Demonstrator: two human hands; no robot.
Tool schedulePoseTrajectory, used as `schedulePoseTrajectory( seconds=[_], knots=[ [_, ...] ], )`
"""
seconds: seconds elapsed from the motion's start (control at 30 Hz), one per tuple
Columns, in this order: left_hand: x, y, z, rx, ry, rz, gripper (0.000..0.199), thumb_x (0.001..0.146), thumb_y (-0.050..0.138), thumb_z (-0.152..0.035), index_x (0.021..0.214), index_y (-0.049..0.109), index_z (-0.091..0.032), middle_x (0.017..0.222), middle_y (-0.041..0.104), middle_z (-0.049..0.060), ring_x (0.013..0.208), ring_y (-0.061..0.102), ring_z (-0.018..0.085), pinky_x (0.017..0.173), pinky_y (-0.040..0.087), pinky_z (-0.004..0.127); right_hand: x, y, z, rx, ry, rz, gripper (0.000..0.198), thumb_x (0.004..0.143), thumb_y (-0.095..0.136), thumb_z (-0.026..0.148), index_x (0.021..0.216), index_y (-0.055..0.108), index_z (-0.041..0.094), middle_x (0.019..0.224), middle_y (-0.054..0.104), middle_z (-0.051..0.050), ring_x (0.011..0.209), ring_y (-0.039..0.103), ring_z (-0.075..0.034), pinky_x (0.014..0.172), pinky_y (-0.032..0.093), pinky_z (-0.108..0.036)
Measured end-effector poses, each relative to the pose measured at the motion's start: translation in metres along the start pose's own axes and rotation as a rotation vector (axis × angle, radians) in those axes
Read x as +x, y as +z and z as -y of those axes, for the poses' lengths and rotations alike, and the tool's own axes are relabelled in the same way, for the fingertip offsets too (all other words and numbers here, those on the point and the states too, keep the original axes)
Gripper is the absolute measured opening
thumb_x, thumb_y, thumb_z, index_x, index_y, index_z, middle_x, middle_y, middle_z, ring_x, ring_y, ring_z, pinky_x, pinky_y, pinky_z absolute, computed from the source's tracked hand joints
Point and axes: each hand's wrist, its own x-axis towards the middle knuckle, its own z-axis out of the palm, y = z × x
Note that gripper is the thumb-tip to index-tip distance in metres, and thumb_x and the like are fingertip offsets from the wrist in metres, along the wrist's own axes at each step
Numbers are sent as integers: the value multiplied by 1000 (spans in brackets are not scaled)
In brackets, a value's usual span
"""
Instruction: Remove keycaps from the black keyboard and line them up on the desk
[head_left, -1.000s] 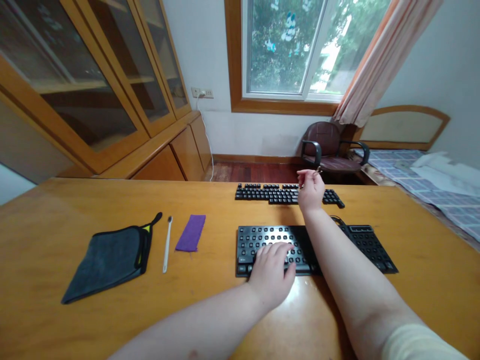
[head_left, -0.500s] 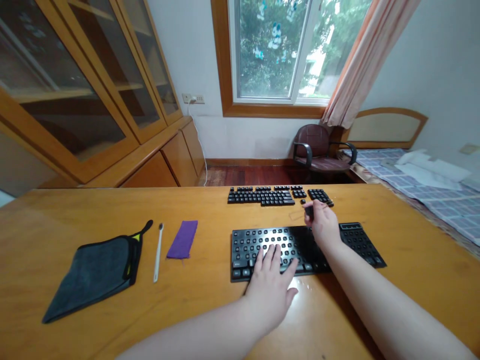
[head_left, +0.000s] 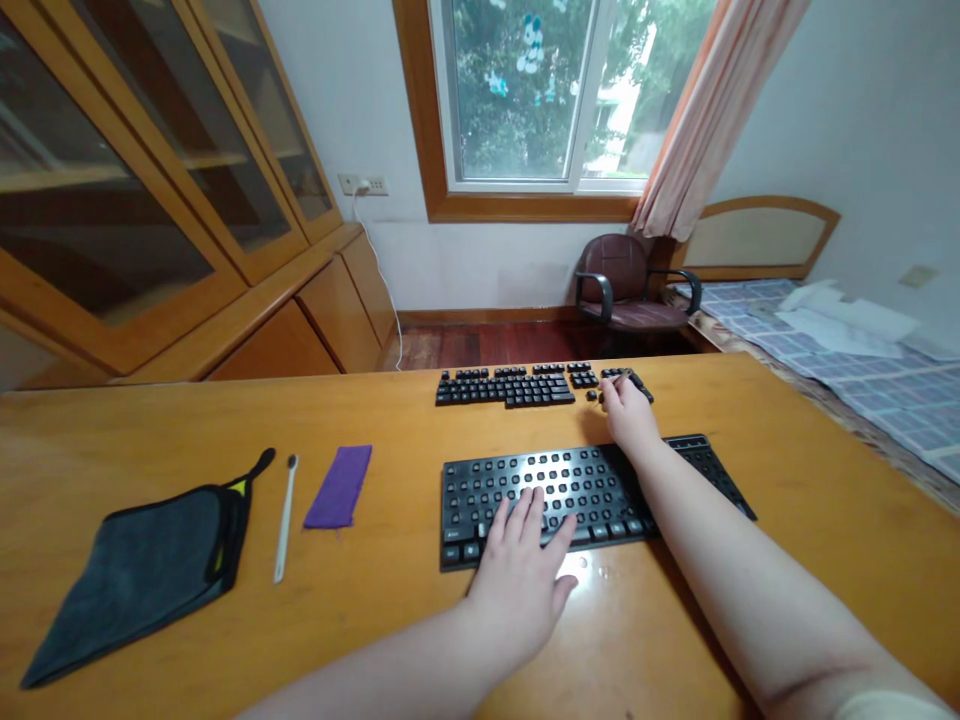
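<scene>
A black keyboard (head_left: 465,490) lies on the wooden desk, most of its keycaps off and small round key posts showing. My left hand (head_left: 517,580) rests open on its lower left part, fingers spread over the keys. Reaching past the keyboard's far edge, my right hand (head_left: 630,412) is at the loose number-pad keycaps (head_left: 639,384) with its fingers pinched together. What those fingers hold is too small and hidden to make out. To their left, loose black keycaps (head_left: 517,388) stand in rows like a keyboard layout. A single keycap (head_left: 592,396) sits just beside the right hand.
Left on the desk (head_left: 390,620) are a purple cloth (head_left: 339,488), a white toothbrush (head_left: 286,525) and a folded dark grey cloth (head_left: 150,560). Beyond the desk stand a chair (head_left: 619,275), a bed (head_left: 840,330) and a glass-door cabinet (head_left: 277,270).
My right hand has moved away from above the keyboard to the far number-pad keycaps; a dark keycap and thin wire showed at its fingers before. My left hand stays on the keyboard. The view has shifted slightly.
</scene>
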Motion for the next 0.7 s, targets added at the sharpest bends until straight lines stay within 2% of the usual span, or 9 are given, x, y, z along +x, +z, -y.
schedulePoseTrajectory(
  seconds=[0.27, 0.7],
  knots=[
    [1, -1, 1, 3, -3, 21, 54, 89, 36, -53, 139, 34, -31, 150, 21, 14, 138, 15, 31, 109, 15, 54, 0, -2, 4, -29, -2, -62, 28, 86, 42, 42, 90, 56, 19, 76, 65, -6, 71, 59, -20, 63, 38, -28],
    [1, -1, 0, -14, 1, -2, 54, 88, 37, -53, 137, 37, -31, 150, 23, 13, 138, 17, 31, 109, 16, 54, -2, 2, 6, -21, -34, 9, 27, 84, 46, 42, 95, 59, 21, 72, 63, -2, 64, 57, -17, 58, 37, -26]
  ],
)
